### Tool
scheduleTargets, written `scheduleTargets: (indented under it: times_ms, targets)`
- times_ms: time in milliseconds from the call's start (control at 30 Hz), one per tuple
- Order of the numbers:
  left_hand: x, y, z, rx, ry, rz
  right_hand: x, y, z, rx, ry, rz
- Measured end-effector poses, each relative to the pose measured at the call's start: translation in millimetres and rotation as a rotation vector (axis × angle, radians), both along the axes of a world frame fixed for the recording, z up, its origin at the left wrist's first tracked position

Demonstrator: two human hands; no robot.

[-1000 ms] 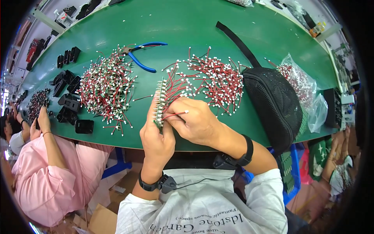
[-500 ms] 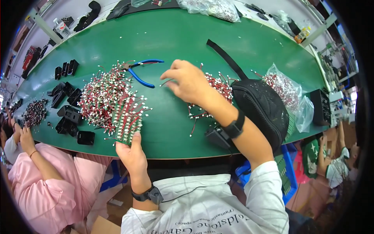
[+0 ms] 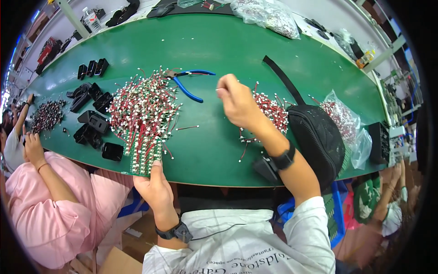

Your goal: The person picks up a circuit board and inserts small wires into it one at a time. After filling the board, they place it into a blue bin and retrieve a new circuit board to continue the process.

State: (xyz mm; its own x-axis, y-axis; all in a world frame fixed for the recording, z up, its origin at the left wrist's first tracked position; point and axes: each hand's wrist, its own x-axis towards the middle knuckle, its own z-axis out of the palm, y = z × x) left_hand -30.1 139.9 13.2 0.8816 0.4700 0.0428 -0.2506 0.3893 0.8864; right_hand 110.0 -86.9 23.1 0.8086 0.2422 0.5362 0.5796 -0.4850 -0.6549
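My left hand [image 3: 156, 189] grips the near edge of a green circuit board panel [image 3: 142, 165], thumb on top. The panel has rows of small white parts and red wires, and its far end lies against a large heap of red and black wires with white connectors [image 3: 141, 100]. My right hand [image 3: 238, 101] is raised over the table, fingers curled together; whatever is in them is hidden. It is between that heap and a smaller wire pile [image 3: 271, 112] on the right. Blue-handled cutters [image 3: 189, 89] lie at the large heap's far right edge.
A black mesh case [image 3: 315, 144] with a strap [image 3: 280, 77] lies to the right, beside a clear bag of wires [image 3: 340, 116] and a black bin [image 3: 378, 142]. Black plastic housings [image 3: 93, 123] stand left of the heap. A person in pink [image 3: 59, 205] sits at my left.
The whole view has shifted, so table things appear farther right. My right hand's fingers have curled in more, and the thin dark piece at their tips no longer shows. My left hand still holds the panel.
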Motion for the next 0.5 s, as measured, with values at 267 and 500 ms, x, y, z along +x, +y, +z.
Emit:
scheduleTargets:
  times_ms: [267, 500]
  targets:
    - [12.7, -37.4, -1.8, -0.011, 0.045, -0.07, -65.6, -17.3, 19.8, 0.11, 0.333, 0.127]
    - [22.6, -73.3, -5.8, 0.12, 0.058, -0.151, -82.9, -11.1, 25.8, 0.164, 0.243, 0.214]
